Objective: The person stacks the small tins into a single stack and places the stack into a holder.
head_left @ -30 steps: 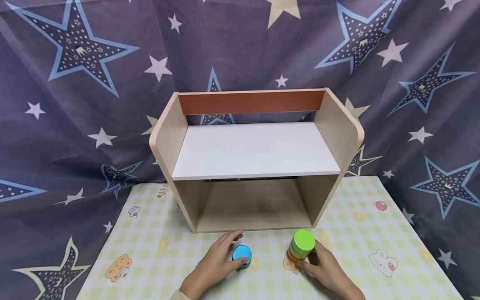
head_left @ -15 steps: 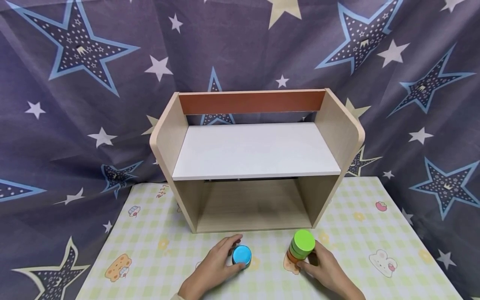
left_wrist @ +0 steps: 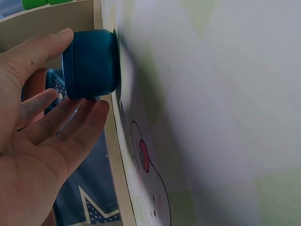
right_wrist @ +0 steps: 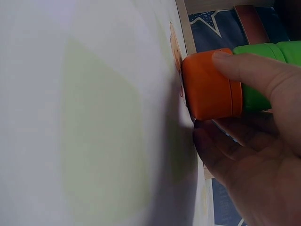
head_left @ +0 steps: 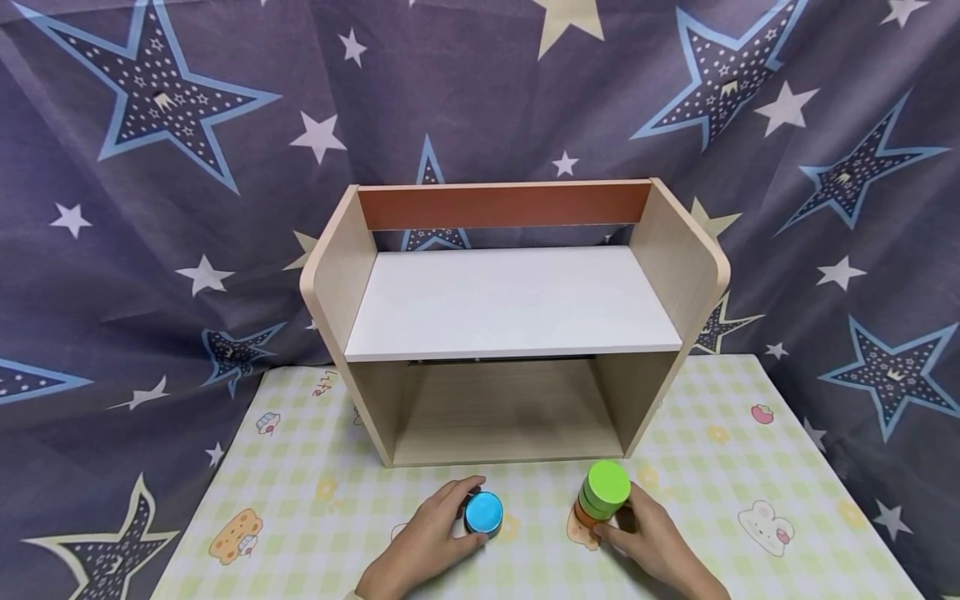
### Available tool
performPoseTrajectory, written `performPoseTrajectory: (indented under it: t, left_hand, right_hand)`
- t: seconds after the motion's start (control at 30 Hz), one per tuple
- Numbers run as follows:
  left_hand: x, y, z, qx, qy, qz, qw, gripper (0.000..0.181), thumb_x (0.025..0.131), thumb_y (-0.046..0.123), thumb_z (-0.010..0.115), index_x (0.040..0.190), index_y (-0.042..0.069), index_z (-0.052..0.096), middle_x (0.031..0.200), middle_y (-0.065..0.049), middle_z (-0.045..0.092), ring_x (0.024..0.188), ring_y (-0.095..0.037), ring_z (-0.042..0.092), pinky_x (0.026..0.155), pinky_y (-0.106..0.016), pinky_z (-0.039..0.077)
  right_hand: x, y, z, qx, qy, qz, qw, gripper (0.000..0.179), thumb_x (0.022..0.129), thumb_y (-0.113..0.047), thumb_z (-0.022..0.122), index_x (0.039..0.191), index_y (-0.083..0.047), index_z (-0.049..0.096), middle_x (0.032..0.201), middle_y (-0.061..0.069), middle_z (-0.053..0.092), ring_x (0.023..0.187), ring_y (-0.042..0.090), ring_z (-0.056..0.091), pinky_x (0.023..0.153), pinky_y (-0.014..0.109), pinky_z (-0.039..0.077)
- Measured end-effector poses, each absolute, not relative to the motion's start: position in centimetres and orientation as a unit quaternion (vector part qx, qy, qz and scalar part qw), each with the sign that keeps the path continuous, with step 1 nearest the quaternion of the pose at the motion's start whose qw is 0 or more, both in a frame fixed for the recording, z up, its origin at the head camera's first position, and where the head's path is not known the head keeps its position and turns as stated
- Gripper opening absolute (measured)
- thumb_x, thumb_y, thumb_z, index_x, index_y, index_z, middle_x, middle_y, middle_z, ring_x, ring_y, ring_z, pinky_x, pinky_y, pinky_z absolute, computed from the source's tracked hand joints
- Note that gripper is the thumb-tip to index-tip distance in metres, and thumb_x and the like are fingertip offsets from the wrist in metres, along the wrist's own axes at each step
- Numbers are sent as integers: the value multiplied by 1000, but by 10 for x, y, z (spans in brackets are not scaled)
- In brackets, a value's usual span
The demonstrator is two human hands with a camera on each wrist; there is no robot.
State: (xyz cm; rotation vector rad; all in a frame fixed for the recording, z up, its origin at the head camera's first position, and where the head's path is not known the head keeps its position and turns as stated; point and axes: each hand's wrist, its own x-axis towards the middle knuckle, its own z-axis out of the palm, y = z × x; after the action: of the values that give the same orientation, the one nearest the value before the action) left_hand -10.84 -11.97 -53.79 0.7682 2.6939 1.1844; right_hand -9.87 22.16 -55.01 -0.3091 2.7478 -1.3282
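A small blue round lidded tin [head_left: 483, 512] stands upright on the table in front of the shelf. My left hand [head_left: 429, 537] curves round it; in the left wrist view the thumb meets the edge of the blue lid and the other fingertips are at the opposite side. To the right, a green tin [head_left: 606, 486] is stacked on an orange tin [right_wrist: 211, 84]. My right hand [head_left: 651, 533] grips the lower, orange one, thumb on its near side and fingers behind. In the head view the green tin covers most of the orange one.
Behind both hands stands a wooden shelf unit [head_left: 517, 304] with a white upper board and an open lower compartment. A checked cloth with cartoon prints covers the table [head_left: 277, 475]. A dark star-patterned curtain [head_left: 247, 208] hangs at the back.
My left thumb has slid from the top of the blue tin to its near side, and the fingers have drawn in closer round it. The right hand and the stack have stayed put.
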Motion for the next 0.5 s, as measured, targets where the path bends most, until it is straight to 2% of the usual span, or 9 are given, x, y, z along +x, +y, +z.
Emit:
performPoseTrajectory:
  t: [0.23, 0.5]
  left_hand:
    - [-108, -119, -538, 247, 870, 422, 70, 73, 78, 21, 76, 139, 15, 36, 126, -6, 49, 107, -12, 53, 83, -23, 50]
    - [-108, -118, -538, 238, 872, 421, 75, 74, 77, 21, 76, 139, 16, 37, 126, -4, 50, 106, -10, 53, 83, -24, 50]
  right_hand:
    - [-99, 222, -550, -105, 893, -436, 34, 47, 76, -33, 76, 115, -23, 52, 103, -7, 56, 89, 10, 55, 71, 28, 50]
    - [-99, 222, -551, -101, 894, -435, 36, 46, 76, -32, 76, 114, -22, 52, 101, -7, 56, 84, 11, 54, 67, 26, 49]
